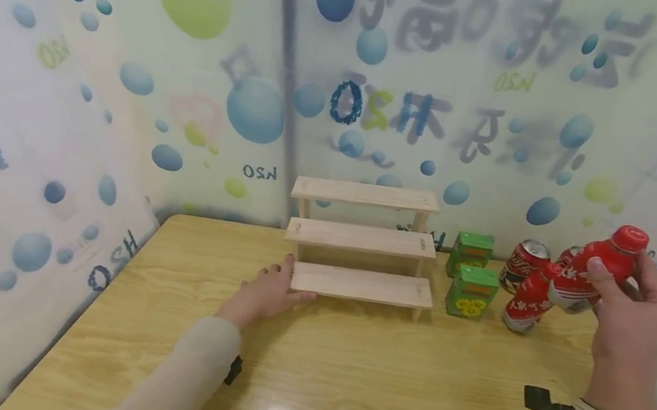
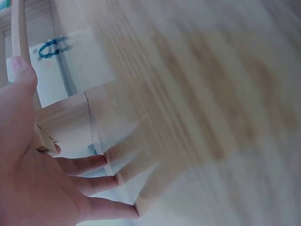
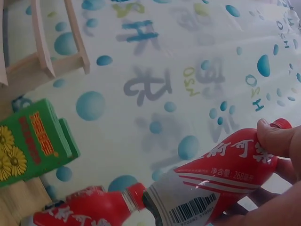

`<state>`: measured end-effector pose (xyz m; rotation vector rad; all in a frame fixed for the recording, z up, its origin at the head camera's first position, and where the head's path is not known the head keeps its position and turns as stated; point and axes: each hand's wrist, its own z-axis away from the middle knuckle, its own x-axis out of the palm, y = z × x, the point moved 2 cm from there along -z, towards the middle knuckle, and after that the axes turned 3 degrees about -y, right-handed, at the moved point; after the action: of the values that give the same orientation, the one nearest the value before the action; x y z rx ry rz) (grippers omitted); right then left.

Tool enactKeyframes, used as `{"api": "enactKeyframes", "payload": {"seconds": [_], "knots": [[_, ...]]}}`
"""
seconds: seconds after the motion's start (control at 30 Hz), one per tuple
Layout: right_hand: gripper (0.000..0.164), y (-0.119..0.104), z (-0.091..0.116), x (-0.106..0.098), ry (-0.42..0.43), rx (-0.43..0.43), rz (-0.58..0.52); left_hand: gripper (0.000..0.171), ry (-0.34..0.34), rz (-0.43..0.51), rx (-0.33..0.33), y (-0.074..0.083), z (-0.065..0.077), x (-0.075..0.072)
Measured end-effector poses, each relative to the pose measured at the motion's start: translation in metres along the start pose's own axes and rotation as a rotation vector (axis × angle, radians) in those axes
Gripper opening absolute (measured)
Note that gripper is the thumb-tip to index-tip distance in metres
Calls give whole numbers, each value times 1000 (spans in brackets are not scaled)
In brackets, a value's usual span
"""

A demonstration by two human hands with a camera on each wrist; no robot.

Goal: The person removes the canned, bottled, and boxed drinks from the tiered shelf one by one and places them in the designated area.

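Observation:
My right hand (image 1: 638, 318) grips a small red-and-white drink bottle (image 3: 221, 174) with a red cap, raised above the table and tilted. In the head view it overlaps a second red bottle (image 1: 528, 299) that stands on the table. At the left end of the three-tier wooden stand (image 1: 363, 284), my left hand (image 1: 268, 291) rests against the lowest plank. Its thumb lies along the plank's front edge. In the left wrist view, three straight, spread fingers (image 2: 101, 185) touch the tabletop, while the index finger is mostly hidden behind the wood.
Two green drink cartons (image 1: 473, 293) with yellow flowers stand right of the stand, one behind the other. Behind the standing bottle is a red-and-dark can (image 1: 524, 265); another can is partly hidden by the held bottle. A patterned wall sheet (image 1: 214, 141) borders the wooden table (image 1: 337, 382).

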<state>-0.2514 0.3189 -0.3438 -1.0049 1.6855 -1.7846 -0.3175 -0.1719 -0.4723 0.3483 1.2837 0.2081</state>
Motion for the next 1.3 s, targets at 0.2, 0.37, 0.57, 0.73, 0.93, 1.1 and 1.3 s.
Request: {"api": "enactKeyframes", "payload": {"seconds": [0.2,0.37,0.57,0.73,0.93,1.1,1.3], "knots": [[57,6,-19,-30,82,-22,71,116,15,-13,8,-1,-3,3],[60,26,-42,-48,106,41,79,118,5,-9,10,-3,-4,4],[68,55,-67,-56,77,169,148,118,11,-13,-5,-4,-3,3],[73,71,-76,-54,27,233,238,118,9,-9,-10,-3,-1,2],[80,79,-78,-55,-84,274,365,118,17,-19,-18,-1,1,2],[80,85,-79,-52,-116,272,419,117,23,-9,-23,-1,2,2],[79,91,-80,-49,-87,263,423,117,27,-10,-21,0,0,3]]}}
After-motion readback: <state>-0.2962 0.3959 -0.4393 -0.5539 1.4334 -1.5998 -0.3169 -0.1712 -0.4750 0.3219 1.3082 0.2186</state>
